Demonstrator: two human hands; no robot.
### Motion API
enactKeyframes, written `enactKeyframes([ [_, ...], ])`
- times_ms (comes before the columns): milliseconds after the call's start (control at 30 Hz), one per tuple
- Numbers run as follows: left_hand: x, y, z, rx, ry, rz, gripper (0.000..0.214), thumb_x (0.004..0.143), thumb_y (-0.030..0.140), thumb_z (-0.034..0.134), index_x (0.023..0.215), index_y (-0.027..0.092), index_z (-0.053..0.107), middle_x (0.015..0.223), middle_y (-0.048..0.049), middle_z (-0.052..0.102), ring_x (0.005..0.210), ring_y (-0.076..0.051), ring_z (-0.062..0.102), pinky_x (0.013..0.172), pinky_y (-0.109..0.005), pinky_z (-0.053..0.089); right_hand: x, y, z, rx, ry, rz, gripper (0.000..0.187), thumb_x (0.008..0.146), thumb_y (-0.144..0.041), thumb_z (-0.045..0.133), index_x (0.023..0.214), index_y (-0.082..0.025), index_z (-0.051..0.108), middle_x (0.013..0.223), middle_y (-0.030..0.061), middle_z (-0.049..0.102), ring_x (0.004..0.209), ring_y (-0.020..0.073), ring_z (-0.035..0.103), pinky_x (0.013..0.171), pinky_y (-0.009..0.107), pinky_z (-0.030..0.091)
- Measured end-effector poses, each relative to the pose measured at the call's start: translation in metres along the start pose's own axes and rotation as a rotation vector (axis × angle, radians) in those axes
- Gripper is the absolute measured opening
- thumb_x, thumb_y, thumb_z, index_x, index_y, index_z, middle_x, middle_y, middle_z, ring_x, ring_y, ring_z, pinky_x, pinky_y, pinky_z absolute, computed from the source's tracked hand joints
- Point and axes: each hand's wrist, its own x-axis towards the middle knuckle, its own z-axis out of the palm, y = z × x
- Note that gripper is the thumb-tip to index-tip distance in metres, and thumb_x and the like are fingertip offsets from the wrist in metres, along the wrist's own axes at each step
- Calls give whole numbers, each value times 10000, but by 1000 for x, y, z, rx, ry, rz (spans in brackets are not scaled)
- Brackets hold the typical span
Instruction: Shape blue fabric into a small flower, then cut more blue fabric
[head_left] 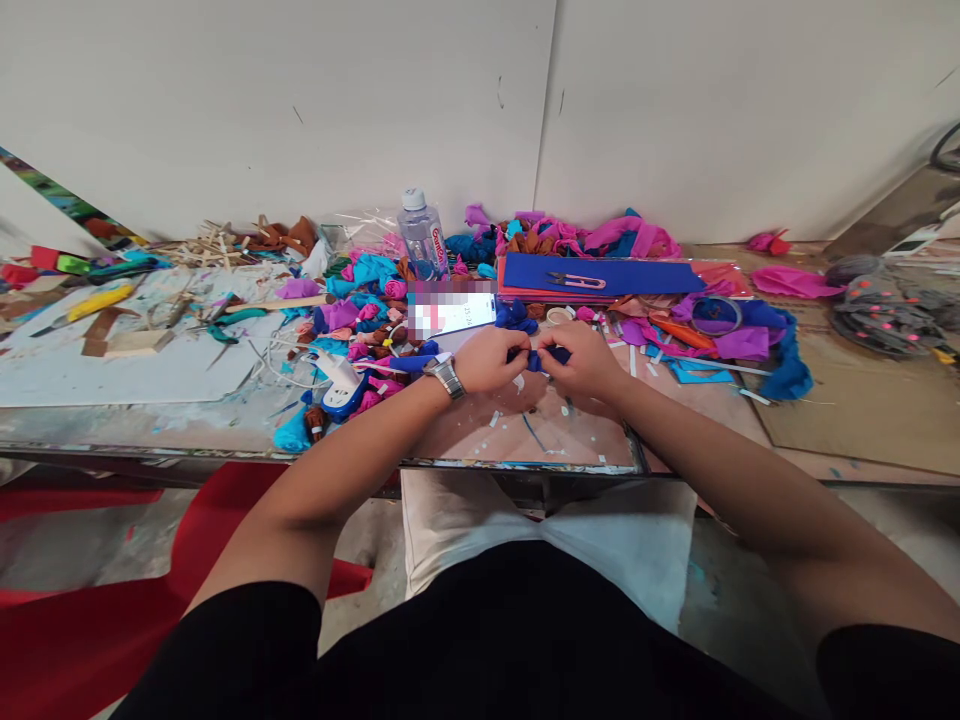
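Both of my hands meet over the front of the table around a small dark blue crumpled piece (535,362), which looks like crepe paper or thin cloth. My left hand (486,358), with a watch (448,376) on its wrist, pinches one end. The other end sits between the thumb and fingers of my right hand (586,362). Fingers cover much of the piece. Just beyond lie a lit phone (457,313) and a roll of tape (559,316). Behind them, thread snips (576,281) rest on a stack of blue and red sheets (637,276).
A water bottle (424,236) stands at the back among crumpled colourful pieces (367,270). A white-and-blue power strip (343,390) lies left of my hands. Farther left are a yellow cutter (97,301) and pliers (225,328). Grey netting (889,312) sits at right.
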Motion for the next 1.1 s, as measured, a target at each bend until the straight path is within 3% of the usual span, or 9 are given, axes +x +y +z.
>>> enactKeyframes([
  [233, -1, 3, -2, 16, 1, -77, 250, 914, 271, 537, 967, 201, 771, 855, -49, 759, 745, -197, 623, 690, -325, 373, 0, 2, 2, -9, 25, 27, 118, 915, -314, 602, 849, -231, 656, 832, 69, 717, 819, 254, 595, 762, 397, 383],
  [400, 0, 7, -7, 53, 11, -163, 263, 902, 254, 518, 928, 196, 773, 840, -52, 761, 729, -204, 616, 680, -330, 367, 0, 2, 0, -2, 23, 50, 113, 919, -304, 604, 860, -228, 663, 847, 68, 714, 817, 249, 591, 760, 393, 376],
  [633, 0, 6, -6, 18, -23, -119, 261, 897, 251, 517, 949, 194, 766, 869, -57, 769, 772, -211, 646, 715, -326, 408, -1, 2, 1, -6, 32, 46, 116, 929, -303, 589, 877, -227, 660, 847, 66, 701, 822, 248, 592, 759, 387, 377],
  [867, 0, 7, -9, 89, 1, -194, 276, 901, 218, 507, 926, 195, 781, 838, -56, 766, 748, -215, 646, 693, -332, 391, 0, 0, -1, -7, 44, 52, 128, 939, -301, 597, 875, -224, 676, 848, 65, 718, 808, 245, 600, 754, 387, 383],
  [1100, 0, 4, -4, 52, -5, -115, 268, 927, 297, 519, 900, 189, 763, 818, -59, 748, 725, -203, 629, 675, -330, 381, 0, 3, 0, 1, 5, 60, 137, 940, -311, 607, 888, -224, 699, 869, 65, 740, 828, 249, 621, 766, 385, 398],
])
